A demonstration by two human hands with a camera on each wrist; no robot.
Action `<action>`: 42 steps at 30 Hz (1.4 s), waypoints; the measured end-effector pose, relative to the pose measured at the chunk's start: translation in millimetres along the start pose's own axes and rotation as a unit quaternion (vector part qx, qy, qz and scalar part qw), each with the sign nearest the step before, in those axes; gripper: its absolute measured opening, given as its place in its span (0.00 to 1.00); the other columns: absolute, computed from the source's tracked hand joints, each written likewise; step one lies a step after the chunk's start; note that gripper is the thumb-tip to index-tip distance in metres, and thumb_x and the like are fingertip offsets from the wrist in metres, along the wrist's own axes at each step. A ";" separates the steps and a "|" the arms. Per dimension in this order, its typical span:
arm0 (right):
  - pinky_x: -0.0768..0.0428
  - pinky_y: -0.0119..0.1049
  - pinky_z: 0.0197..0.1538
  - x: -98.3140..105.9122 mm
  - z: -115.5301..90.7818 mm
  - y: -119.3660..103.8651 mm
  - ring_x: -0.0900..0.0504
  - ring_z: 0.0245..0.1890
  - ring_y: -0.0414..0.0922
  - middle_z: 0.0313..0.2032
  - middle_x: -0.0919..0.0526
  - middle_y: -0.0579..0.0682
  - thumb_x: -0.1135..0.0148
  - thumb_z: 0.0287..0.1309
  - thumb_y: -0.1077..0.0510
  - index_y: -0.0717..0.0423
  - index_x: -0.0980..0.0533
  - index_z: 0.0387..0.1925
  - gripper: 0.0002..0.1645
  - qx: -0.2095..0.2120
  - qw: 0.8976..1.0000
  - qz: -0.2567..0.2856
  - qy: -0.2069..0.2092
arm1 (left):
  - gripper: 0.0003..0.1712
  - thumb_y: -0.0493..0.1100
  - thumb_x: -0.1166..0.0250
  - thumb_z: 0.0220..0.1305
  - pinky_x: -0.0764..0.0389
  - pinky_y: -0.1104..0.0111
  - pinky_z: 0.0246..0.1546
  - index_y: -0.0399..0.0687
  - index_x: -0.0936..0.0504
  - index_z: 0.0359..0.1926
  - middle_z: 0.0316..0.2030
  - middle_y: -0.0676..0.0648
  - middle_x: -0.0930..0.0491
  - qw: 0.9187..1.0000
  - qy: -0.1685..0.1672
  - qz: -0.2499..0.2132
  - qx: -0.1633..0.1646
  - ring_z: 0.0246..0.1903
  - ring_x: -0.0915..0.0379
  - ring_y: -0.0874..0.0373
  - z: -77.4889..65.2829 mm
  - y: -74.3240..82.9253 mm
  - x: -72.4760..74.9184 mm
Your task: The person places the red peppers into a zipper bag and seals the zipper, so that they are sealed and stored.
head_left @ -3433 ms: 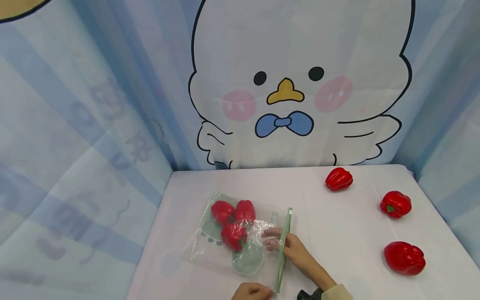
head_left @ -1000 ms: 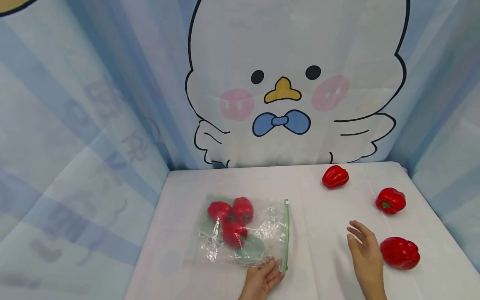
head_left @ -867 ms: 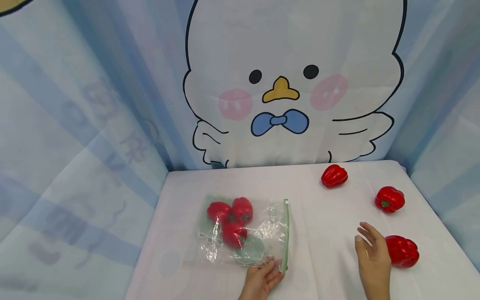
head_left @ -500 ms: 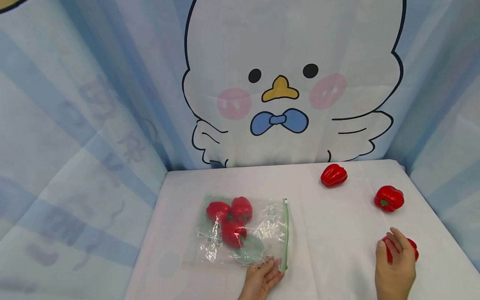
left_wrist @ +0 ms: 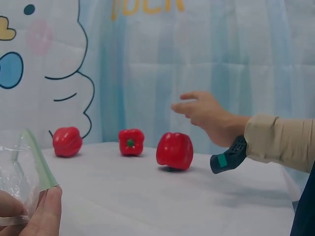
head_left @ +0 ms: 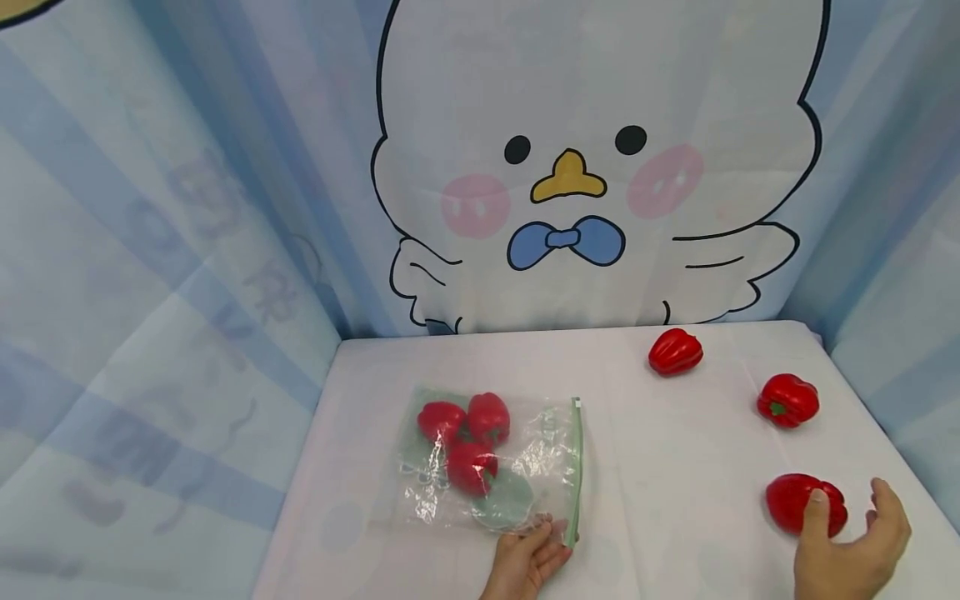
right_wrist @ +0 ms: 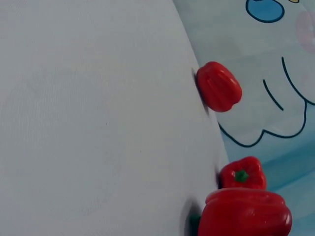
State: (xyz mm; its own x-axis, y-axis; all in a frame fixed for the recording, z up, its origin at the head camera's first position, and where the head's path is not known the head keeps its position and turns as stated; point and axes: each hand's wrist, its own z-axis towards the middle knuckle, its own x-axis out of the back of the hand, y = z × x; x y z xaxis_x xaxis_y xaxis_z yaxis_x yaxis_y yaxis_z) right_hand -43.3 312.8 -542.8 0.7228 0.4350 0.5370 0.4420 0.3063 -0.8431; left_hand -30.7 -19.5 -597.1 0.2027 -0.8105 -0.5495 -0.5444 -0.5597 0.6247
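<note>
A clear zip bag (head_left: 536, 450) with a green zip edge lies on the table's left half, holding three red bell peppers (head_left: 472, 468). My left hand (head_left: 527, 562) pinches the bag's near corner by the zip; in the left wrist view, its fingers (left_wrist: 47, 214) show against the plastic. A loose red bell pepper (head_left: 798, 502) lies at the near right. My right hand (head_left: 851, 542) is just beside it, thumb and fingers spread, the thumb overlapping the pepper in the head view. From the left wrist, that hand (left_wrist: 209, 115) appears raised, apart from the pepper.
Two more loose red bell peppers lie farther back, one at the far edge (head_left: 676, 352) and one toward the right edge (head_left: 787, 400). A white cloth covers the table (head_left: 645, 467). Printed curtains (head_left: 585, 292) stand behind it and at both sides.
My right hand has let go of the zip edge and moved right, passing over the near pepper to its right side. My left hand has shifted along the bag's near corner, then stayed.
</note>
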 end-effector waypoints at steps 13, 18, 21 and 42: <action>0.46 0.64 0.80 -7.5 25.3 25.7 0.59 0.84 0.62 0.84 0.64 0.59 0.51 0.78 0.49 0.50 0.66 0.84 0.48 -0.104 0.985 -0.025 -0.136 | 0.02 0.35 0.39 0.75 0.10 0.62 0.52 0.40 0.21 0.45 0.35 0.50 0.11 1.000 0.000 -0.002 0.001 0.36 0.11 0.61 -7.5 6.7 -1.0; 0.48 0.65 0.80 -13.0 28.4 35.9 0.62 0.84 0.61 0.84 0.65 0.59 0.49 0.77 0.51 0.53 0.66 0.84 0.49 -0.113 0.983 -0.027 -0.143 | 0.02 0.35 0.39 0.75 0.10 0.64 0.51 0.42 0.21 0.44 0.34 0.51 0.11 1.000 0.000 0.001 0.000 0.35 0.12 0.62 -6.3 4.9 0.8; 0.47 0.68 0.79 -15.2 28.6 40.3 0.61 0.84 0.63 0.84 0.64 0.61 0.48 0.77 0.52 0.54 0.66 0.84 0.49 -0.114 0.982 -0.031 -0.147 | 0.02 0.36 0.39 0.75 0.10 0.64 0.51 0.42 0.20 0.43 0.33 0.51 0.12 1.000 0.005 0.002 0.001 0.35 0.12 0.62 -5.1 3.1 2.4; 0.45 0.50 0.83 -35.8 9.0 22.7 0.58 0.85 0.49 0.85 0.61 0.41 0.44 0.73 0.39 0.27 0.59 0.83 0.48 -0.182 0.962 0.100 -0.179 | 0.06 0.37 0.40 0.77 0.10 0.69 0.48 0.43 0.21 0.39 0.30 0.50 0.12 1.000 -0.011 0.005 -0.008 0.36 0.11 0.60 -6.2 4.2 2.3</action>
State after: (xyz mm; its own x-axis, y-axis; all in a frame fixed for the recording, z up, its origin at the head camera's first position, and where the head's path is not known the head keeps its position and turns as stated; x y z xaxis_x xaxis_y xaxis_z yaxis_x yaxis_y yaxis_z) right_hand -63.9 311.8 -580.9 0.6115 0.7386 0.2838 0.5168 -0.1012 -0.8501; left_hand -27.5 -24.8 -592.3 0.1789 -0.8128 -0.5544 -0.5331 -0.5537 0.6397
